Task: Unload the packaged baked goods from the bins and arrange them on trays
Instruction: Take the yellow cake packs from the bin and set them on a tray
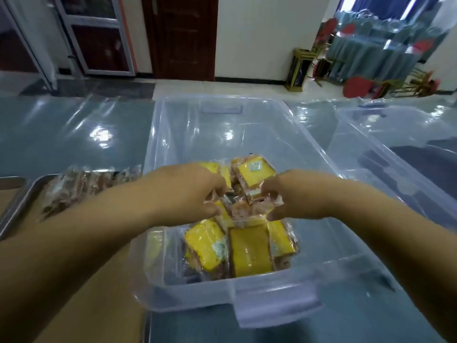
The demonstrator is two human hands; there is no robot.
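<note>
This was the unloading step, mid-grab. Both hands were down in the clear bin. The left hand had its fingers curled around the plastic of a couple of wrapped cakes, and the right hand was pinching the wrapper on the same little heap. More packets sat flat on the bin floor at the near end, so I'd say plenty was left to do. The tray sat just left of the bin with a row of wraps already on it. The next move looked like lift the handful clear of the bin wall, swing left, and set them beside that row. The plastic looked slippery, so a firm grip would matter.
</note>
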